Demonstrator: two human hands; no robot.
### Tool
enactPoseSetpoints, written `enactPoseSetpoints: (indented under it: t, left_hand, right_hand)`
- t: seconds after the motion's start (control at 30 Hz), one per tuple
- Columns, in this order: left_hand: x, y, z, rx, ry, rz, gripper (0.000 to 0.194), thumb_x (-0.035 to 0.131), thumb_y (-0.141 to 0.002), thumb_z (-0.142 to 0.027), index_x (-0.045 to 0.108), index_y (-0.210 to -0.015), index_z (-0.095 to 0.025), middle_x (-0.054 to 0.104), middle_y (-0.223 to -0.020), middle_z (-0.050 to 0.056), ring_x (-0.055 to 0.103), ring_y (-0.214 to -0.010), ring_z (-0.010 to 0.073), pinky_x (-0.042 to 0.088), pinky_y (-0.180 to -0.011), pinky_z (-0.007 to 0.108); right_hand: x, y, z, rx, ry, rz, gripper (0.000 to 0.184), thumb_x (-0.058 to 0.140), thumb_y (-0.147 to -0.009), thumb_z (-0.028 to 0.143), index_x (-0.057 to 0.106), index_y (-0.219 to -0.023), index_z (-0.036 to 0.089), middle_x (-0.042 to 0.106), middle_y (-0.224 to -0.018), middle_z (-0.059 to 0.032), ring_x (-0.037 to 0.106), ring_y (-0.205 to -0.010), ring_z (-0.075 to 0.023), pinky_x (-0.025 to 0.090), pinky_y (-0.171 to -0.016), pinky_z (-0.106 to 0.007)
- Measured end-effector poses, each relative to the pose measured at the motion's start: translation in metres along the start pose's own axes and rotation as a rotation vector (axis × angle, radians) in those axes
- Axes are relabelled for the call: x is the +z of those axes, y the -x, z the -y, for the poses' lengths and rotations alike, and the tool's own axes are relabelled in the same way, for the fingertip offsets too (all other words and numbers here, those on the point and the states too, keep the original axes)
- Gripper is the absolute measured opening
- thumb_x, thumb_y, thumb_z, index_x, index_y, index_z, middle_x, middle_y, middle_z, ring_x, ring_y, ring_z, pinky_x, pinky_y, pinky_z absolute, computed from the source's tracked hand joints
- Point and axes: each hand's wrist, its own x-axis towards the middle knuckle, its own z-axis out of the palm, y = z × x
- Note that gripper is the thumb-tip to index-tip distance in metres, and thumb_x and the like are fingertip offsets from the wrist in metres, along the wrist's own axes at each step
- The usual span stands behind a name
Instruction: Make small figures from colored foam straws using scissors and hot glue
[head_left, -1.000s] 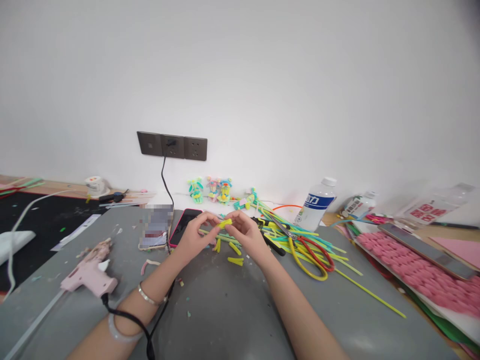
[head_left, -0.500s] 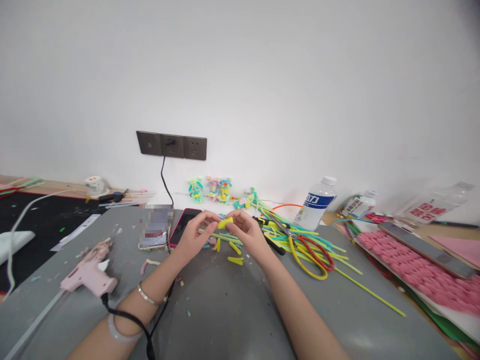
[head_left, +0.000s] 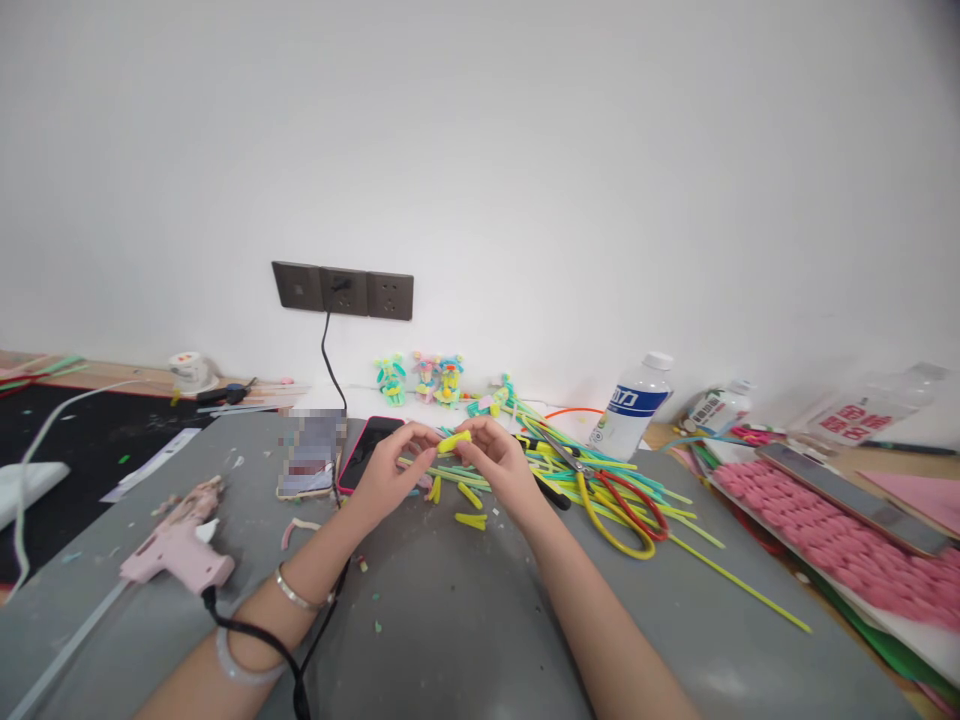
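Between my two hands a short piece of yellow pipe cleaner (head_left: pixel 453 442) is held above the grey mat. My left hand (head_left: pixel 396 462) pinches its left end, and my right hand (head_left: pixel 495 462) pinches the right end. Below them on the mat lie several more short bent yellow pieces (head_left: pixel 471 521). A heap of long green and yellow pipe cleaners (head_left: pixel 645 490) spreads to the right of my right hand, with scissors (head_left: pixel 616 510) with yellow and red handles on top. Behind my hands stand small colourful pipe cleaner figures (head_left: pixel 450 380).
A pink hot glue gun (head_left: pixel 184 550) lies at the left, its black cord passing by my left forearm. Two phones, one pink-edged (head_left: pixel 367 455), lie left of my hands. A bottle (head_left: pixel 634 405) stands at the back right. Pink braided material (head_left: pixel 817 530) lies far right.
The yellow piece has shifted very slightly to the right and up between my fingers. Both hands keep their pinch, and the things around them stay put.
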Motion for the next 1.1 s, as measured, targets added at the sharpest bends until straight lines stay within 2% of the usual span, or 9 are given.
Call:
enactPoseSetpoints:
  t: [0.3, 0.43, 0.57, 0.7, 0.93, 1.1]
  left_hand:
    - [0.001, 0.0, -0.005, 0.008, -0.029, 0.031, 0.011, 0.054, -0.092, -0.025, 0.061, -0.096, -0.018, 0.064, -0.091, 0.004, 0.059, -0.08, 0.0162, 0.05, -0.072, 0.027]
    - [0.002, 0.001, -0.007, -0.01, -0.011, 0.052, 0.011, 0.054, -0.092, -0.026, 0.061, -0.095, -0.018, 0.063, -0.091, 0.004, 0.059, -0.079, 0.0159, 0.052, -0.065, 0.024]
    - [0.003, 0.001, -0.009, -0.042, 0.009, 0.058, 0.013, 0.054, -0.091, -0.028, 0.061, -0.094, -0.018, 0.062, -0.091, 0.005, 0.059, -0.079, 0.0163, 0.053, -0.058, 0.022]
    - [0.003, 0.001, -0.01, -0.064, 0.016, 0.069, 0.013, 0.053, -0.091, -0.027, 0.062, -0.092, -0.018, 0.062, -0.09, 0.005, 0.058, -0.077, 0.0158, 0.054, -0.056, 0.021]
    - [0.002, 0.001, -0.01, -0.072, 0.012, 0.068, 0.012, 0.052, -0.09, -0.026, 0.062, -0.091, -0.018, 0.062, -0.088, 0.005, 0.059, -0.077, 0.0153, 0.052, -0.055, 0.019]
    - [0.002, 0.001, -0.011, -0.062, 0.021, 0.06, 0.012, 0.052, -0.09, -0.026, 0.062, -0.091, -0.018, 0.063, -0.089, 0.005, 0.059, -0.077, 0.0153, 0.053, -0.058, 0.022]
  right_hand:
    - [0.0, 0.0, -0.001, 0.003, -0.052, -0.023, 0.026, 0.073, -0.08, 0.046, 0.062, -0.088, 0.024, 0.06, -0.074, 0.0015, 0.052, -0.062, -0.0131, 0.047, -0.061, -0.027]
    - [-0.001, 0.001, 0.0, -0.006, -0.118, -0.081, 0.023, 0.073, -0.08, 0.042, 0.063, -0.091, 0.024, 0.058, -0.073, 0.003, 0.051, -0.062, -0.0125, 0.045, -0.062, -0.027]
    - [-0.001, -0.001, 0.001, -0.052, -0.196, -0.195, 0.023, 0.074, -0.079, 0.039, 0.062, -0.09, 0.024, 0.055, -0.068, 0.0049, 0.05, -0.062, -0.012, 0.042, -0.061, -0.025]
    - [-0.004, -0.005, 0.003, -0.082, -0.308, -0.362, 0.024, 0.076, -0.075, 0.037, 0.06, -0.087, 0.023, 0.053, -0.062, 0.0061, 0.048, -0.059, -0.0107, 0.039, -0.059, -0.023]
    - [-0.016, -0.009, 0.005, -0.079, -0.449, -0.647, 0.032, 0.078, -0.067, 0.034, 0.056, -0.087, 0.023, 0.055, -0.07, 0.0068, 0.05, -0.057, -0.0072, 0.042, -0.057, -0.021]
    - [-0.024, -0.01, 0.004, -0.115, -0.432, -0.757, 0.031, 0.077, -0.068, 0.033, 0.055, -0.087, 0.023, 0.056, -0.074, 0.0055, 0.05, -0.056, -0.0068, 0.041, -0.053, -0.02]
